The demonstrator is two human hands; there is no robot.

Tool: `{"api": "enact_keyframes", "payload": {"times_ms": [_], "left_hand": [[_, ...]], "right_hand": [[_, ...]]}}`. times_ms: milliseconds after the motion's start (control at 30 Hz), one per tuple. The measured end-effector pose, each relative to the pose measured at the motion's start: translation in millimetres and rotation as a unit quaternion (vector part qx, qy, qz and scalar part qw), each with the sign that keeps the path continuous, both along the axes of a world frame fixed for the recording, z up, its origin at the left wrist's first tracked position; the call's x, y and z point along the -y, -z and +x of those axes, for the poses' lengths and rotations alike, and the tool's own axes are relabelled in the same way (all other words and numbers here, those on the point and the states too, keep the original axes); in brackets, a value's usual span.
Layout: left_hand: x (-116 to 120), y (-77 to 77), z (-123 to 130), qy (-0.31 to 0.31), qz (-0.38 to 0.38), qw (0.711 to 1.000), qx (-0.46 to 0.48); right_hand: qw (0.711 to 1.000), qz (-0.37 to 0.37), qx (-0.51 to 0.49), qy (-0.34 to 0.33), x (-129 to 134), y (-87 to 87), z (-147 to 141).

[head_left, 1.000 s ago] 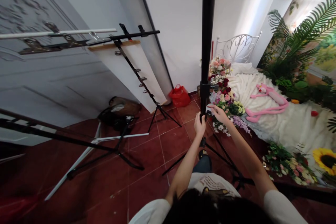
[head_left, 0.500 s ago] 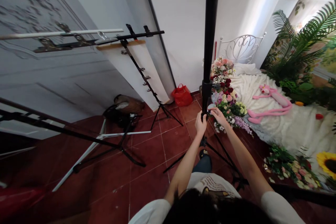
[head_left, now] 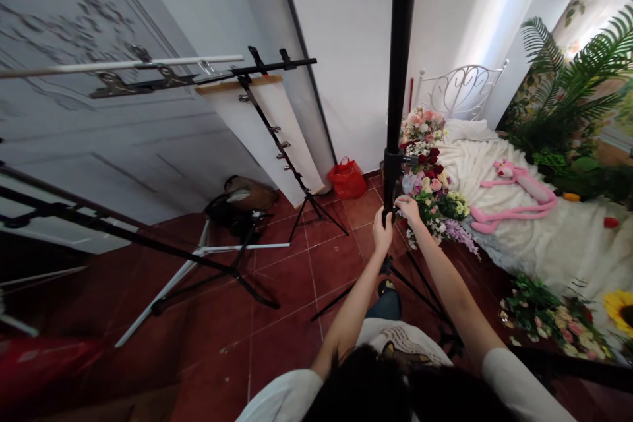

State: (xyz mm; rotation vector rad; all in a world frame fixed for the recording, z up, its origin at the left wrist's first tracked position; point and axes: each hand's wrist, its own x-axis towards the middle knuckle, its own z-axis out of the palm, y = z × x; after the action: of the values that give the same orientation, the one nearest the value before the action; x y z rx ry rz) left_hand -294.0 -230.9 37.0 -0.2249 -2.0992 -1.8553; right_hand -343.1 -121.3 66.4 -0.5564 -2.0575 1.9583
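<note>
In the head view, the black pole (head_left: 403, 66) runs from the top edge down to both hands, just ahead of the person. The left hand (head_left: 382, 232) is wrapped around it; the right hand (head_left: 408, 209) is at its right side, fingertips close together, whether gripping something cannot be told. Red tiled floor (head_left: 281, 349) opens leftward to the white stand legs (head_left: 163, 297); the wall (head_left: 346, 66) bounds it ahead, the bed (head_left: 573, 250) on the right. The pole's spread legs (head_left: 332, 303) straddle the floor near the person's foot (head_left: 386, 286). Flowers (head_left: 435, 183) crowd just right of the hands; a red bag (head_left: 348, 179) sits by the wall, near a white sheet (head_left: 291, 125) on a slim stand (head_left: 271, 126).
</note>
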Motion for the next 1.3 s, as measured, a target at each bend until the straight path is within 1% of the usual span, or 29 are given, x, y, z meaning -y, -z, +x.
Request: {"api": "enact_keyframes", "payload": {"times_ms": [67,133,200,233,267,300,367,400,433,467,533,600,667,733,800,867,933,967,1067,1133,1200,1267,1300], "left_hand": [[0,1.7,7,-0.013,-0.001,1.0,0.004],[1,11.7,20,-0.038,-0.012,0.999,0.021],[1,32.3,38,-0.066,-0.026,0.995,0.069],[-1,45.9,47,-0.073,-0.033,0.991,0.107],[-3,60.7,57,-0.063,-0.042,0.986,0.148],[-6,75.7,67,-0.036,-0.053,0.98,0.19],[-19,101.6,86,0.063,-0.074,0.967,0.234],[-27,110.8,95,0.119,-0.084,0.96,0.239],[-38,116.6,102,0.176,-0.093,0.951,0.234],[-49,118.9,110,0.23,-0.101,0.941,0.224],[-77,113.8,124,0.329,-0.114,0.916,0.2],[-107,98.9,140,0.417,-0.121,0.885,0.171],[-137,78.7,158,0.497,-0.116,0.849,0.136],[-165,57.6,181,0.575,-0.098,0.807,0.096],[-189,39.0,205,0.645,-0.071,0.759,0.055],[-208,25.6,231,0.698,-0.052,0.714,0.022],[-219,18.7,254,0.728,-0.056,0.683,0.021],[-222,17.6,263,0.738,-0.065,0.671,0.038],[-225,20.6,281,0.744,-0.087,0.652,0.12],[-225,24.9,285,0.739,-0.074,0.651,0.155],[-226,29.2,286,0.733,-0.054,0.658,0.166],[-228,33.4,287,0.727,-0.04,0.664,0.173],[-229,35.4,288,0.721,-0.036,0.67,0.175]], "right_hand": [[1.0,-0.023,-0.014,0.01,-4,4.9,12],[0.998,-0.066,-0.021,-0.009,-12,16.7,36],[0.994,-0.111,-0.004,-0.023,-24,36.5,71],[0.991,-0.129,0.015,-0.006,-31,49.1,92],[0.988,-0.146,0.039,0.02,-38,63.0,115],[0.983,-0.166,0.067,0.05,-45,77.5,139],[0.968,-0.207,0.093,0.11,-57,105.5,188],[0.958,-0.223,0.109,0.141,-62,117.5,213],[0.948,-0.237,0.117,0.176,-66,127.5,237],[0.938,-0.25,0.12,0.209,-69,135.0,260],[0.916,-0.268,0.112,0.278,-73,142.2,302],[0.892,-0.283,0.09,0.342,-75,139.9,337],[0.861,-0.307,0.056,0.401,-76,130.7,367],[0.827,-0.346,0.007,0.443,-78,117.9,391],[0.802,-0.379,-0.048,0.458,-79,103.6,409],[0.79,-0.397,-0.101,0.457,-80,89.4,421],[0.786,-0.399,-0.145,0.449,-80,76.1,430],[0.787,-0.397,-0.16,0.444,-79,70.3,433],[0.799,-0.397,-0.193,0.408,-77,57.6,439],[0.797,-0.414,-0.224,0.377,-75,53.9,443],[0.785,-0.435,-0.262,0.354,-75,53.1,447],[0.775,-0.446,-0.282,0.348,-76,53.8,450],[0.776,-0.443,-0.278,0.352,-78,54.2,452]]}}
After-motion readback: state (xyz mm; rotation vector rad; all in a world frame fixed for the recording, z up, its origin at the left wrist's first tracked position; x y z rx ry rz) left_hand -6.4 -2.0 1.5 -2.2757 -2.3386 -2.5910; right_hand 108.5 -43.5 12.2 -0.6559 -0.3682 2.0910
